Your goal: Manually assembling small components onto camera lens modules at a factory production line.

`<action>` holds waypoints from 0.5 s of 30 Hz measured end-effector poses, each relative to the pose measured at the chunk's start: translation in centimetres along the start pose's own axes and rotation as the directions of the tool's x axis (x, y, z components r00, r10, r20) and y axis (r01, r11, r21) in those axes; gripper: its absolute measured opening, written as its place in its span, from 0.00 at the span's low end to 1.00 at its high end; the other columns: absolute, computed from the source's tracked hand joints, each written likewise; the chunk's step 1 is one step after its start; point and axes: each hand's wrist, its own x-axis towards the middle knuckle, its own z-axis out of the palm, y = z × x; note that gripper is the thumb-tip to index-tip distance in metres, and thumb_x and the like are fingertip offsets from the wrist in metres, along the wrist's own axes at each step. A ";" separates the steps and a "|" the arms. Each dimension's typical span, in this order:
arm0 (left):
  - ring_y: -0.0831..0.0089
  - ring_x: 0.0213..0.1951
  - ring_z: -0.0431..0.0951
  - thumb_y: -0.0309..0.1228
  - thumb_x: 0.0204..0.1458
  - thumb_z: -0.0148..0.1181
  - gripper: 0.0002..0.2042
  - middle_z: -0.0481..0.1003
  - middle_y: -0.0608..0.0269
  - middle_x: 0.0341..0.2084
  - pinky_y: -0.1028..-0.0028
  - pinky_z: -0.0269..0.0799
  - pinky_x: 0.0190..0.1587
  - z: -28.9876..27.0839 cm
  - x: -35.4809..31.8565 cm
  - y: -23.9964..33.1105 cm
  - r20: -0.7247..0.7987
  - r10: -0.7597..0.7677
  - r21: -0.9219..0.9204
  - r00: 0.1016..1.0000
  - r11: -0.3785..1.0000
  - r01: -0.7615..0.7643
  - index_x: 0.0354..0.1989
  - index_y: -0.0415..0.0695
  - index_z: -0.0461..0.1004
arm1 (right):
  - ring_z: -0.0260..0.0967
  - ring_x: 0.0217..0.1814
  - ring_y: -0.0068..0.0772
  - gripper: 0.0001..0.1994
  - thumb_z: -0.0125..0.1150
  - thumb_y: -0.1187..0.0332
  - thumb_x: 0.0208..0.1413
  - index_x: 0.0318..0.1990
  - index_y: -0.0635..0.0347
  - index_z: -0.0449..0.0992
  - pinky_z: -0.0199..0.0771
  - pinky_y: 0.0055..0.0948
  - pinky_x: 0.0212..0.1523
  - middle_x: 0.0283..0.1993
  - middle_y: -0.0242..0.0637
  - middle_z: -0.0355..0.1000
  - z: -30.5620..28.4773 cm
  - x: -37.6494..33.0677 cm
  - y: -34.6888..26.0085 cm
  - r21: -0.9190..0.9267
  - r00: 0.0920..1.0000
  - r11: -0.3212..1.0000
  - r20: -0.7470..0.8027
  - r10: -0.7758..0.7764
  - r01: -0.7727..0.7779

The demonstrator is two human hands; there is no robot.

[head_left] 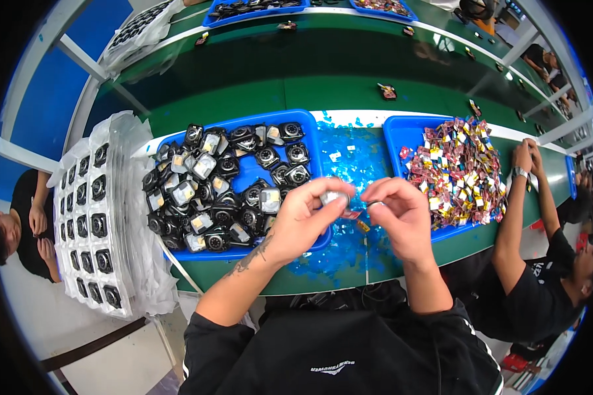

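Right now, the left hand [295, 220] has its fingers clamped on a smartwatch casing [334, 197] above blue film scraps [339, 253], just left of the right hand [405, 214], whose curled fingers hold I can't tell what.

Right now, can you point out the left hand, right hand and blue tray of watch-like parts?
Left hand [298, 220]: head view, back of hand.
Right hand [408, 222]: head view, back of hand.
Blue tray of watch-like parts [248, 172]: head view, bare floor.
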 end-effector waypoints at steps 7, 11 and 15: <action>0.74 0.53 0.71 0.20 0.61 0.47 0.23 0.67 0.54 0.57 0.76 0.67 0.54 0.8 -0.1 0.1 -0.150 0.160 0.134 0.976 0.981 -0.140 0.65 0.39 0.53 | 0.71 0.29 0.20 0.07 0.65 0.80 0.52 0.38 0.64 0.78 0.72 0.20 0.31 0.33 0.35 0.75 1.2 0.6 -0.6 -0.475 0.991 0.875 -0.042 -0.127 0.092; 0.75 0.52 0.72 0.16 0.58 0.49 0.25 0.71 0.57 0.51 0.74 0.69 0.53 0.8 -0.3 0.0 -0.101 0.169 0.076 0.980 0.984 -0.162 0.65 0.38 0.55 | 0.66 0.20 0.23 0.08 0.67 0.79 0.49 0.38 0.62 0.80 0.66 0.24 0.22 0.31 0.37 0.75 2.7 1.4 -1.5 -0.698 0.962 0.672 0.093 -0.255 0.246; 0.72 0.54 0.73 0.16 0.58 0.51 0.26 0.71 0.52 0.54 0.74 0.69 0.57 0.6 -0.4 -0.1 -0.091 0.154 0.041 0.984 0.988 -0.151 0.67 0.35 0.56 | 0.60 0.17 0.21 0.08 0.67 0.79 0.48 0.37 0.62 0.80 0.61 0.24 0.19 0.27 0.36 0.74 3.6 1.6 -2.8 -0.723 0.989 0.683 0.012 -0.146 0.109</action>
